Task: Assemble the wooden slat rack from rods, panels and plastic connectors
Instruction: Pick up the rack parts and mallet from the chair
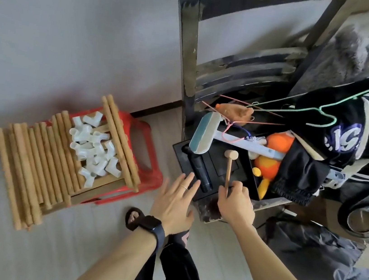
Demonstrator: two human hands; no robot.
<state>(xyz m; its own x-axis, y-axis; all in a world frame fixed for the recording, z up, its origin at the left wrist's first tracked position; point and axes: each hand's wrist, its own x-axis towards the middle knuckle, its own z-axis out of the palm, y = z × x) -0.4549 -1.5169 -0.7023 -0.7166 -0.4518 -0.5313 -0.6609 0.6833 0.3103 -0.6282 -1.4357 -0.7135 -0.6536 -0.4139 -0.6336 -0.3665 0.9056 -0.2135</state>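
**Mallet** (229, 167). Small, wooden. Head up, handle down, standing over black tray (210, 169) on cluttered chair (187, 45). Gripped at the low end of the handle by right hand (235, 204), fingers (235, 187) curled round the shaft.

**Left hand** (174, 202). Empty. Fingers (187, 183) straight and spread, hovering at the tray's near edge, just beside the right hand.

**Stock.** Rods (33, 166) laid side by side across red stool (150, 158), well to the left of the chair, with a few more angled across its right side. Connectors (94, 148), white plastic, heaped on top. Panels (106, 180) underneath, mostly hidden.

**Step, as judged.** Fetching the mallet. No joint made yet, all parts loose on the stool.

**Handling notes.**
- Lift straight up and toward the body, clear of the roller (203, 134) lying just behind the head.
- Shift the grip nearer the head for carrying, then back down the handle for striking.
- Keep the left hand ready to steady the tray if it drags along.
- Later use: light taps only, square onto a rod end, with the connector backed by the floor. Plastic likely to crack under hard or skewed blows.
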